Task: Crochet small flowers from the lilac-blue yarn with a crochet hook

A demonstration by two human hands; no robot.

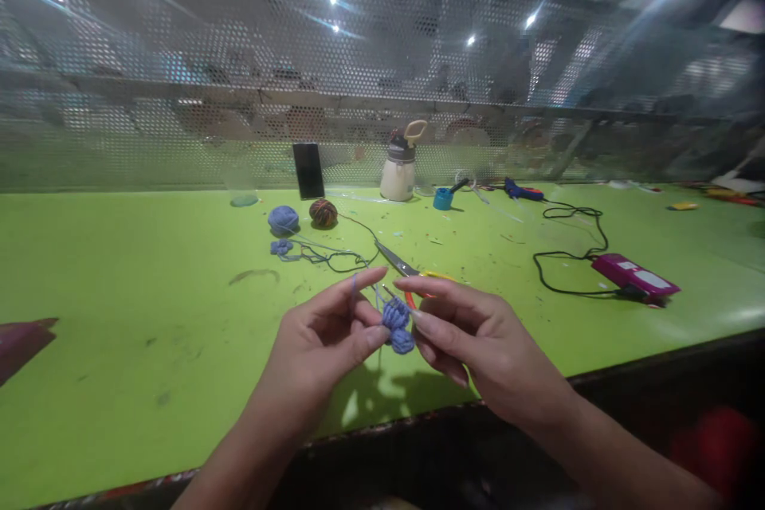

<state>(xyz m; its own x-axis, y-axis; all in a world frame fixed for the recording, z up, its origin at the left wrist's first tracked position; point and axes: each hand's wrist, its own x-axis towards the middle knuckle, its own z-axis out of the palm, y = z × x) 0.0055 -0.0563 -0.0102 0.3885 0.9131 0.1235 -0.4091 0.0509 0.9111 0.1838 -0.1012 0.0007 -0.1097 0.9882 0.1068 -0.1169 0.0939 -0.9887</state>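
My left hand (326, 335) pinches a small blue-purple crochet piece (398, 327) between thumb and fingers, with a strand of yarn looped over its raised index finger. Opposite it, my right hand (484, 331) is closed on a thin crochet hook (388, 290); only the hook's slim tip shows, at the top of the stitches, and its handle is hidden by the fingers. Behind the hands lie scissors (396, 258) with red and yellow handles, partly covered. A blue yarn ball (283, 219), a dark multicoloured yarn ball (323, 213) and a small blue crocheted piece (280, 246) rest farther back.
Along the back of the green table (149, 295) stand a phone (308, 170), a cream bottle (398, 177) and a blue container (443, 198). A blue glue gun (523, 190) and corded magenta box (637, 277) lie right. A perforated screen (239, 111) rises behind.
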